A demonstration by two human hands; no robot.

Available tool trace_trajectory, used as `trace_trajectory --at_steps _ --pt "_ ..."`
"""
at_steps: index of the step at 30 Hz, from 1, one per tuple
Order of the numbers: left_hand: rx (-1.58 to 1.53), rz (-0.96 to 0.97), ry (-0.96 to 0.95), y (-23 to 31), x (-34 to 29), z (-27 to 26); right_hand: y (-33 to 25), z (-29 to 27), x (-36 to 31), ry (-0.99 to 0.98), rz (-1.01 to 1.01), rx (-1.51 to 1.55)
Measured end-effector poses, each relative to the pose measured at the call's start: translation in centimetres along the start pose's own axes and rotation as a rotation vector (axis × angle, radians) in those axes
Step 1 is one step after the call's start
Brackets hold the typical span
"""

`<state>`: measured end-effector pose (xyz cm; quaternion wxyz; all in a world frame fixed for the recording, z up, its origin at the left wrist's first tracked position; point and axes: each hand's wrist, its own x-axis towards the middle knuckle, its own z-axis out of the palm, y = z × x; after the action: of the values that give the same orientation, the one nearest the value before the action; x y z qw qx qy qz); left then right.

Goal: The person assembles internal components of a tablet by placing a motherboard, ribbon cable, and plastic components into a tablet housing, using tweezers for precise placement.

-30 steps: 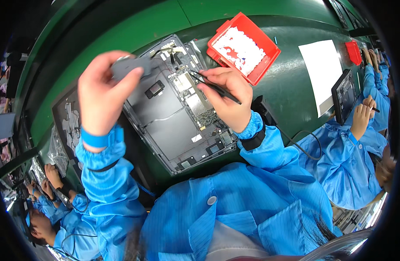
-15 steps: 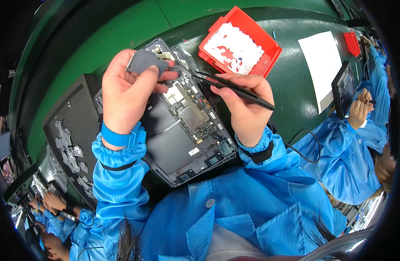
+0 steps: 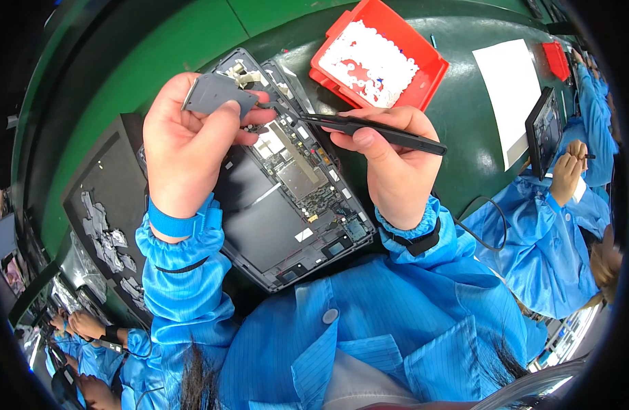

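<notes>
My left hand (image 3: 188,147) is closed on a flat dark grey plate (image 3: 219,94), pinched between thumb and fingers over the far left part of an opened tablet-like device (image 3: 260,219). Black tweezers (image 3: 386,132) lie in my right hand (image 3: 403,160), held between thumb and fingers. Their tips point left, close to the fingertips of my left hand and the edge of the plate; whether they grip anything I cannot make out. A circuit board (image 3: 304,178) with metal shields runs along the device's right side.
Beyond the device stands a red bin (image 3: 434,78) holding many small white pieces. A dark tray (image 3: 116,164) with grey parts (image 3: 102,236) lies at left. White paper (image 3: 506,102) and a co-worker's hands (image 3: 567,174) by a dark-framed device (image 3: 541,133) are at right.
My left hand has shifted slightly left with the plate. The tweezers in my right hand now lie flatter, their tips a little further left, nearer my left fingers.
</notes>
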<state>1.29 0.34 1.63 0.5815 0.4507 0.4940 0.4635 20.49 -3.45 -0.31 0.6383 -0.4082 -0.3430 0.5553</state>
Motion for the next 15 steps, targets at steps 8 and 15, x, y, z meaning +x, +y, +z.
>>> trace_trajectory --at_steps 8,15 --pt "0.0 0.004 -0.019 -0.05 0.33 0.16 -0.09 -0.12 0.29 0.008 0.073 -0.043" --pt "0.031 -0.041 -0.01 -0.17 0.55 0.47 0.17 0.13 0.38 0.029 0.082 -0.02"
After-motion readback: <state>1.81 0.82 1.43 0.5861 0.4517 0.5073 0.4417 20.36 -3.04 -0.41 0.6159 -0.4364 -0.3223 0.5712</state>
